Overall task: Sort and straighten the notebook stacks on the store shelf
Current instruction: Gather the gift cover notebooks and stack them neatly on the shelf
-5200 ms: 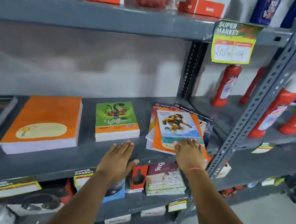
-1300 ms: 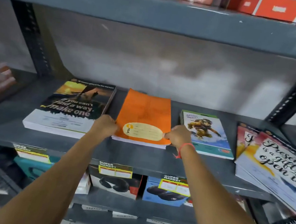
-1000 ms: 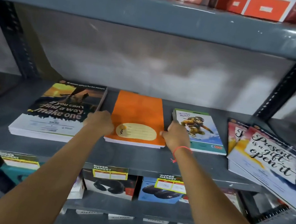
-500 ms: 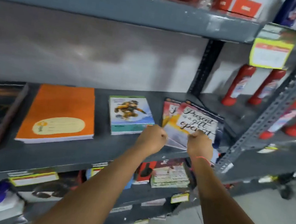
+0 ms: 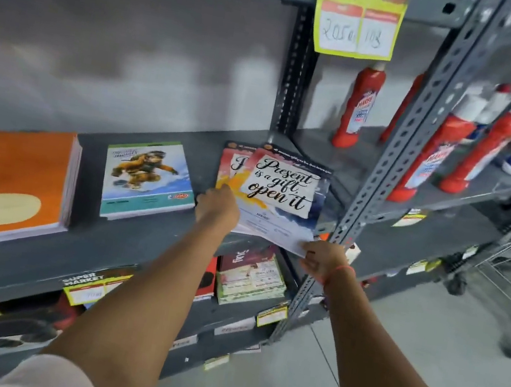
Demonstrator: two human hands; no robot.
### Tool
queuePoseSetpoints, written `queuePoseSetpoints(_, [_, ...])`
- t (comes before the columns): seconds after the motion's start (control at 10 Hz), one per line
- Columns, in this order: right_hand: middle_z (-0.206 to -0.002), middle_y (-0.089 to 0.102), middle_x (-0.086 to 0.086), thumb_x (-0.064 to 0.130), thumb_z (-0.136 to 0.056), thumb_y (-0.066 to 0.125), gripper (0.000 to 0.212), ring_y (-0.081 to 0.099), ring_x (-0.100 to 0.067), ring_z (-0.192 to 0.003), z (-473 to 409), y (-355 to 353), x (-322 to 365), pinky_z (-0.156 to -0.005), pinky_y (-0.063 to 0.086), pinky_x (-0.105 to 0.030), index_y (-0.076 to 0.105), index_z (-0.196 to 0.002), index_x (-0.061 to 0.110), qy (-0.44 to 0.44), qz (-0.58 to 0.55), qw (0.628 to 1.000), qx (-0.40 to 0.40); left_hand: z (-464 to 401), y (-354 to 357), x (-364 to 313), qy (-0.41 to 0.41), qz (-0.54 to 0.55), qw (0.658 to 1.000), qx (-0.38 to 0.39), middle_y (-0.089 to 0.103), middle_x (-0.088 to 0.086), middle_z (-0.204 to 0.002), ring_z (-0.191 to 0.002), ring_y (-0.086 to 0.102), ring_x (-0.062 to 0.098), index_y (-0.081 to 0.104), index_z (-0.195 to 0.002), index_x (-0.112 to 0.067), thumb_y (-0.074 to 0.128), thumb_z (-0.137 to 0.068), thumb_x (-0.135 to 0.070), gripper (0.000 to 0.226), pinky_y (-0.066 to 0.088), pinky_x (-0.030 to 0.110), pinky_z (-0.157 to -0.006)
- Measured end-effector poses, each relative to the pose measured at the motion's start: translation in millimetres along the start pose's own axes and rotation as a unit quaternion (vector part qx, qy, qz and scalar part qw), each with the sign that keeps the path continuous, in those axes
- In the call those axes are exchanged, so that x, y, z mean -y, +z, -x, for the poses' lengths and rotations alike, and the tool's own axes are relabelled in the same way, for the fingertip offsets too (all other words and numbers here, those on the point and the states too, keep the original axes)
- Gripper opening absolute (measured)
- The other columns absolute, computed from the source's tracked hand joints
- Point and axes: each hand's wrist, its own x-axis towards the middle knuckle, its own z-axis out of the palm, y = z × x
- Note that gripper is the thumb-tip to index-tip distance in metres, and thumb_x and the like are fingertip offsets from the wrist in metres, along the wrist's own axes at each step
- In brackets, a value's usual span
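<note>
A grey metal store shelf (image 5: 127, 240) carries notebooks laid flat, with a grey wall behind and a perforated upright (image 5: 397, 148) at its right end. At the far right of the shelf lies the "Present is a gift" stack (image 5: 284, 194), fanned and skewed: two covers with that design show, the top one turned clockwise over the one beneath, and its near right corner overhangs the shelf edge. The left hand (image 5: 217, 209) is curled with its knuckles up against the stack's near left edge, covering that corner; whether the fingers actually grip the covers cannot be told. The right hand (image 5: 324, 258) pinches the overhanging corner between thumb and fingers, just in front of the upright; a red thread circles that wrist. Left of this stack, apart from it, sits one snowboarder notebook stack (image 5: 148, 179), squared up. Further left lies one thick orange stack (image 5: 10, 183), cut off by the frame edge. On the neighbouring shelf to the right stand at least four red bottles (image 5: 358, 109). A yellow price tag (image 5: 357, 26) hangs above.
</note>
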Motion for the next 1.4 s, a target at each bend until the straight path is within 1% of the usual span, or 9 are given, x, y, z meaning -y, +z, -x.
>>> queuePoseSetpoints(0.1, [-0.055,0.049,-0.007,-0.005,-0.087,0.047,0.028,0.054,-0.013,-0.040,-1,-3,3,-0.038,0.048,-0.016,0.042,-0.064,0.011,0.003,-0.033,0.999,-0.015,-4,0,1,-0.024,0.023,0.999,-0.006,0.054,0.024,-0.127,-0.116,0.051,0.040,0.045,-0.124,0.000,0.044,-0.086,-0.003,0.038,0.046,0.044,-0.092])
queuePoseSetpoints(0.4, [-0.100,0.057,-0.017,0.010,-0.086,0.047,0.017,0.061,-0.033,-0.096,1,-10,27,-0.078,0.055,-0.037,0.057,-0.099,0.007,-0.105,0.189,0.967,-0.134,12,-16,-8,-0.071,0.183,0.980,-0.015,0.060,0.024,-0.119,-0.107,0.059,0.037,0.054,-0.112,0.005,0.044,-0.085,-0.002,0.030,0.050,0.041,-0.086])
queuePoseSetpoints(0.5, [-0.104,0.067,-0.024,0.006,-0.081,0.046,0.021,0.064,-0.038,-0.098,1,-11,35,-0.088,0.053,-0.045,0.061,-0.090,-0.004,-0.119,0.187,0.960,-0.174,22,-35,-12,-0.061,0.227,0.972,-0.026,0.061,0.024,-0.118,-0.106,0.059,0.037,0.056,-0.109,0.008,0.044,-0.083,-0.001,0.030,0.050,0.040,-0.084])
queuePoseSetpoints(0.7, [-0.067,0.041,0.001,0.008,-0.090,0.042,0.033,0.043,-0.010,-0.058,33,14,56,-0.045,0.045,-0.009,0.036,-0.060,0.021,-0.171,0.192,0.964,-0.062,48,-90,15,-0.027,0.265,0.960,-0.085,0.064,0.030,-0.100,-0.098,0.060,0.041,0.052,-0.067,0.002,0.044,-0.078,0.002,0.014,0.043,0.033,-0.058])
queuePoseSetpoints(0.8, [-0.071,0.046,-0.001,0.005,-0.087,0.048,0.031,0.049,-0.015,-0.065,61,60,66,-0.069,0.052,-0.026,0.039,-0.062,0.021,-0.207,0.142,0.968,-0.020,56,-121,69,-0.041,0.296,0.945,-0.135,0.048,0.014,-0.059,-0.068,0.048,0.029,0.035,-0.048,-0.007,0.047,-0.075,0.003,0.031,0.029,0.026,-0.048])
queuePoseSetpoints(1.1, [-0.071,0.049,0.000,0.002,-0.084,0.052,0.022,0.049,-0.010,-0.059,179,267,45,-0.043,0.048,-0.017,0.047,-0.069,0.018,-0.267,0.116,0.946,0.141,116,-205,304,-0.089,0.357,0.894,-0.256,0.063,0.018,-0.072,-0.079,0.058,0.026,0.065,-0.064,-0.008,0.053,-0.069,-0.001,0.015,0.047,0.038,-0.073])
queuePoseSetpoints(1.2, [-0.068,0.049,0.002,0.004,-0.084,0.054,0.027,0.048,-0.011,-0.059,221,337,22,-0.047,0.048,-0.020,0.047,-0.064,0.021,-0.274,0.113,0.938,0.181,141,-227,381,-0.123,0.361,0.885,-0.266,0.052,0.017,-0.078,-0.077,0.046,0.022,0.049,-0.052,-0.021,0.056,-0.063,-0.009,0.018,0.043,0.037,-0.072])
queuePoseSetpoints(1.3, [-0.068,0.049,-0.001,0.001,-0.082,0.055,0.031,0.050,-0.014,-0.060,250,395,-4,-0.050,0.051,-0.022,0.046,-0.060,0.021,-0.268,0.122,0.933,0.204,157,-237,447,-0.151,0.393,0.863,-0.279,0.056,0.013,-0.087,-0.083,0.049,0.022,0.063,-0.066,-0.014,0.058,-0.073,0.003,0.019,0.044,0.037,-0.077])
queuePoseSetpoints(1.4, [-0.064,0.048,-0.004,-0.005,-0.079,0.055,0.031,0.053,-0.025,-0.071,267,440,-28,-0.079,0.052,-0.044,0.045,-0.057,0.015,-0.254,0.090,0.944,0.189,165,-236,494,-0.190,0.396,0.849,-0.293,0.065,0.019,-0.105,-0.092,0.057,0.028,0.065,-0.102,0.003,0.060,-0.077,0.002,0.025,0.043,0.033,-0.082])
